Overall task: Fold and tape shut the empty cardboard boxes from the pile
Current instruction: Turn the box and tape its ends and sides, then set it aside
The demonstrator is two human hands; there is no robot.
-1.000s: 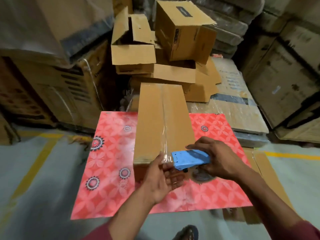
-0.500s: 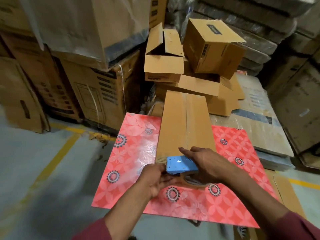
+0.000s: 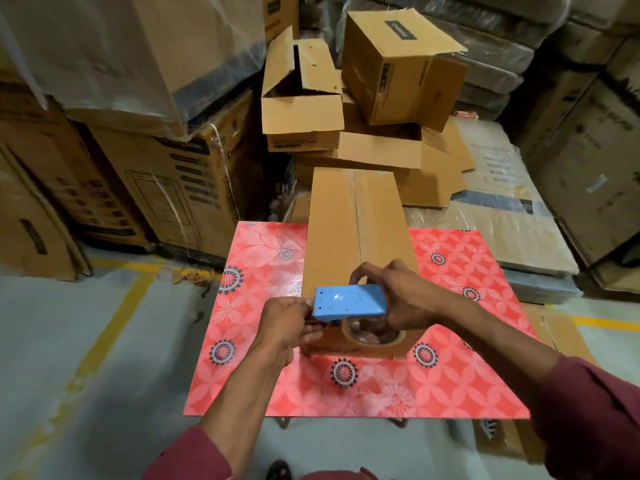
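A long closed cardboard box [image 3: 356, 223] lies on a red flowered table [image 3: 450, 382], its top seam running away from me. A blue tape dispenser [image 3: 349, 301] with a brown tape roll [image 3: 374, 336] hangs over the box's near end. My right hand [image 3: 398, 296] grips the dispenser from the right. My left hand [image 3: 287, 322] pinches something at the dispenser's left tip, probably the tape end; the tape itself is hard to make out. Behind the table is a pile of empty cardboard boxes [image 3: 301, 109], some with open flaps.
Large stacked cartons [image 3: 166, 188] stand at the left and wrapped cartons [image 3: 581, 150] at the right. Flat plastic-wrapped packs [image 3: 502, 216] lie beside the table on the right. Grey floor with yellow lines [image 3: 114, 323] spreads at the left.
The dispenser has risen slightly at the box's near end, showing the roll. My left hand has shifted from the box's near face to the dispenser's left tip. My view has swung left.
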